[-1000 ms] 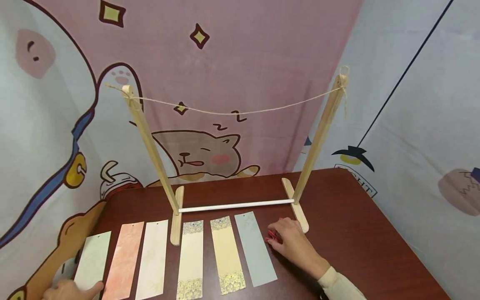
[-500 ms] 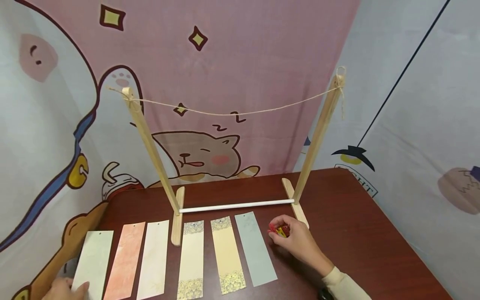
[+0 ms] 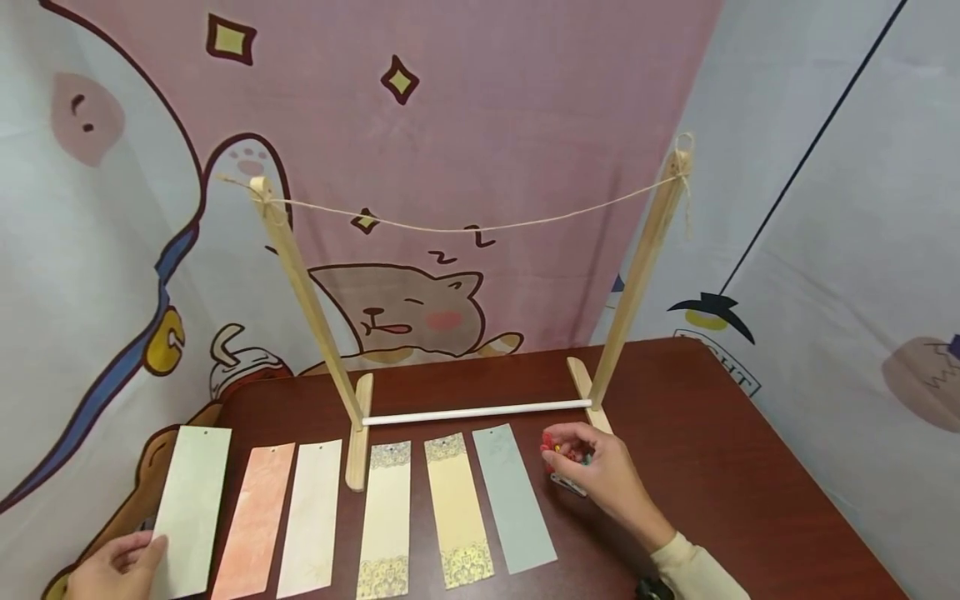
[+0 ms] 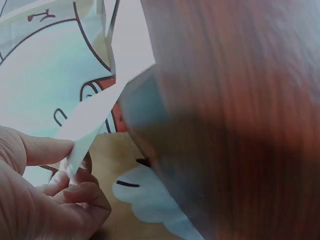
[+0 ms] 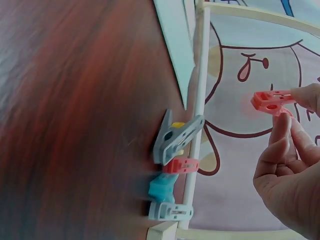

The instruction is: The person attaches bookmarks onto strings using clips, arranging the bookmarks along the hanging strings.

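Note:
At the table's left my left hand pinches a pale green paper strip by its lower left edge. The left wrist view shows thumb and fingers on the strip, which is lifted and tilted off the table. My right hand is above the table near the rack's right foot. Between its thumb and fingers it holds a small red clothespin. Beneath it several small clothespins lie in a pile, among them a grey clothespin, a red clothespin and a pale clothespin.
A wooden rack with a left post, a right post and a white crossbar stands behind the strips. A sagging string joins the post tops. Strips in coral, cream and grey-blue lie among others in a row.
My left hand has moved up and gripped the green strip, sliding and lifting it away from the viewer. My right hand has risen from the clothespin pile with a red clothespin.

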`<state>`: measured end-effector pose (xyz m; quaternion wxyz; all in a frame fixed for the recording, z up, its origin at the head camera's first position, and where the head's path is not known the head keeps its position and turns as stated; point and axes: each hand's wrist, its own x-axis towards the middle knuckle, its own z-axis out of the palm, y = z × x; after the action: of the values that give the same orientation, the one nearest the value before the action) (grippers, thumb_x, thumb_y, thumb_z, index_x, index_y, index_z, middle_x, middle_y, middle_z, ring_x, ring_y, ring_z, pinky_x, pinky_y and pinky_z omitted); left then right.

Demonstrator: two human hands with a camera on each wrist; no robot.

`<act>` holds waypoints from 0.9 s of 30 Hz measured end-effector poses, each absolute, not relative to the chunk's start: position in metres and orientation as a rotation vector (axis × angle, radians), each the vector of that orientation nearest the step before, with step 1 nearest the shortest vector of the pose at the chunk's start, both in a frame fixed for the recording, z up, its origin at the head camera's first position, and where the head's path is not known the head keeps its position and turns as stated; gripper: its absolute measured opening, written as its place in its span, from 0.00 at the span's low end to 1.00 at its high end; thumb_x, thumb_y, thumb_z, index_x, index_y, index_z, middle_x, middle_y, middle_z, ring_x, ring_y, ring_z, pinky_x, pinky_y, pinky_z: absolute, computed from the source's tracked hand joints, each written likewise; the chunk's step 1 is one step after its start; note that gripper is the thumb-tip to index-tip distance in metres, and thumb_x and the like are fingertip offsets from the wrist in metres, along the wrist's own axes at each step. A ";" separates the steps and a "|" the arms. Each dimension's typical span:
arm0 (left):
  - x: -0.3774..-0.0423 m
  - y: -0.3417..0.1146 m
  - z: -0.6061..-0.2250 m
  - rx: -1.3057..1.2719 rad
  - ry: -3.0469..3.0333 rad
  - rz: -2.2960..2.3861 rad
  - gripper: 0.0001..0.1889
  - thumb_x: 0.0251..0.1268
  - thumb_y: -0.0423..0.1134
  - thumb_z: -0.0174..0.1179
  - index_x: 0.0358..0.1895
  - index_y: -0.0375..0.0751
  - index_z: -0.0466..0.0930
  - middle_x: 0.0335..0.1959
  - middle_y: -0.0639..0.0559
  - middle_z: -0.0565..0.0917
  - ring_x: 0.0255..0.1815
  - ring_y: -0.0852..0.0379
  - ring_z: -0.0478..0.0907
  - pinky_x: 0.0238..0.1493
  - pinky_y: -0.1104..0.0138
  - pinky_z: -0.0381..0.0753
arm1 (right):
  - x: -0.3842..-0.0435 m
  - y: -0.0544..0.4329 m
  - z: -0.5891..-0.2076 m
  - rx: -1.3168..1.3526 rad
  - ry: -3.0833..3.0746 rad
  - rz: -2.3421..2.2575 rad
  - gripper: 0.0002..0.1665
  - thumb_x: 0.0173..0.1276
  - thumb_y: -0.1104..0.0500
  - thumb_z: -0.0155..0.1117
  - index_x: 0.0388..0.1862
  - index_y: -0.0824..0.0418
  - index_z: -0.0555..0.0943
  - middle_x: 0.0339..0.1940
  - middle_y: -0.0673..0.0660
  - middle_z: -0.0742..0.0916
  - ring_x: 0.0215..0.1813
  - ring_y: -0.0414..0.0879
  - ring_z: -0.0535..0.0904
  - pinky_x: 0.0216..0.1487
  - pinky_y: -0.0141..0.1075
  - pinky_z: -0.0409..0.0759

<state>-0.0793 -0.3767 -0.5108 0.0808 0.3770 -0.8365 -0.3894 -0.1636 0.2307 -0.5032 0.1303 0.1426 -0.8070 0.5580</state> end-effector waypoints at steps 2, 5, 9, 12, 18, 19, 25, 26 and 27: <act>-0.079 -0.369 -0.506 1.100 -2.456 -1.172 0.19 0.74 0.34 0.65 0.50 0.14 0.79 0.22 0.49 0.81 0.22 0.59 0.72 0.20 0.68 0.71 | -0.164 0.230 -0.501 0.415 -2.320 1.682 0.14 0.64 0.67 0.84 0.47 0.58 0.92 0.32 0.51 0.89 0.31 0.40 0.81 0.30 0.29 0.77; -0.079 -0.357 -0.498 1.076 -2.427 -1.145 0.19 0.74 0.35 0.67 0.50 0.16 0.81 0.22 0.50 0.81 0.21 0.61 0.71 0.20 0.70 0.71 | -0.167 0.229 -0.497 0.412 -2.291 1.747 0.13 0.65 0.68 0.83 0.47 0.61 0.91 0.34 0.55 0.90 0.30 0.40 0.79 0.28 0.27 0.75; -0.079 -0.343 -0.486 1.033 -2.416 -1.110 0.19 0.74 0.37 0.70 0.51 0.18 0.82 0.23 0.51 0.82 0.21 0.63 0.71 0.20 0.70 0.70 | -0.169 0.227 -0.493 0.399 -2.284 1.777 0.13 0.66 0.69 0.82 0.48 0.63 0.91 0.35 0.57 0.91 0.29 0.41 0.79 0.27 0.27 0.75; -0.080 -0.335 -0.480 1.002 -2.384 -1.149 0.19 0.75 0.36 0.70 0.51 0.18 0.83 0.23 0.53 0.82 0.22 0.64 0.71 0.21 0.70 0.71 | -0.171 0.225 -0.489 0.396 -2.280 1.794 0.12 0.68 0.68 0.81 0.49 0.63 0.91 0.34 0.57 0.91 0.28 0.43 0.81 0.27 0.29 0.77; -0.087 -0.319 -0.470 0.955 -2.321 -1.288 0.19 0.75 0.38 0.72 0.51 0.20 0.85 0.25 0.57 0.84 0.24 0.66 0.74 0.24 0.71 0.73 | -0.173 0.218 -0.482 0.375 -2.222 1.845 0.10 0.71 0.69 0.77 0.50 0.65 0.90 0.32 0.61 0.90 0.27 0.45 0.80 0.24 0.31 0.75; -0.088 -0.316 -0.469 0.956 -2.303 -1.326 0.17 0.74 0.39 0.73 0.49 0.23 0.86 0.25 0.59 0.84 0.25 0.66 0.75 0.25 0.71 0.74 | -0.174 0.217 -0.480 0.362 -2.213 1.854 0.11 0.72 0.69 0.77 0.51 0.65 0.89 0.32 0.61 0.90 0.26 0.44 0.78 0.22 0.31 0.73; -0.095 -0.300 -0.458 0.967 -2.107 -1.601 0.04 0.69 0.40 0.79 0.39 0.47 0.93 0.27 0.63 0.85 0.26 0.60 0.76 0.23 0.66 0.72 | -0.182 0.208 -0.465 0.338 -2.160 1.899 0.11 0.75 0.65 0.75 0.54 0.62 0.89 0.31 0.62 0.87 0.18 0.49 0.68 0.12 0.35 0.64; -0.095 -0.298 -0.455 0.962 -2.081 -1.632 0.04 0.68 0.40 0.79 0.38 0.48 0.93 0.27 0.62 0.85 0.26 0.59 0.75 0.23 0.66 0.71 | -0.183 0.206 -0.462 0.343 -2.149 1.899 0.11 0.75 0.66 0.75 0.54 0.62 0.89 0.31 0.62 0.87 0.19 0.49 0.68 0.12 0.35 0.64; -0.096 -0.295 -0.453 0.966 -2.056 -1.664 0.04 0.67 0.41 0.80 0.39 0.49 0.94 0.27 0.61 0.85 0.25 0.59 0.74 0.22 0.65 0.69 | -0.185 0.204 -0.460 0.350 -2.138 1.898 0.11 0.75 0.66 0.75 0.54 0.62 0.89 0.31 0.62 0.87 0.19 0.48 0.68 0.13 0.36 0.63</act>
<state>-0.0965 -0.2951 -0.4529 0.1619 0.3386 -0.7205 -0.5831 -0.1850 0.2038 -0.4603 0.1302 0.1204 -0.7359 0.6535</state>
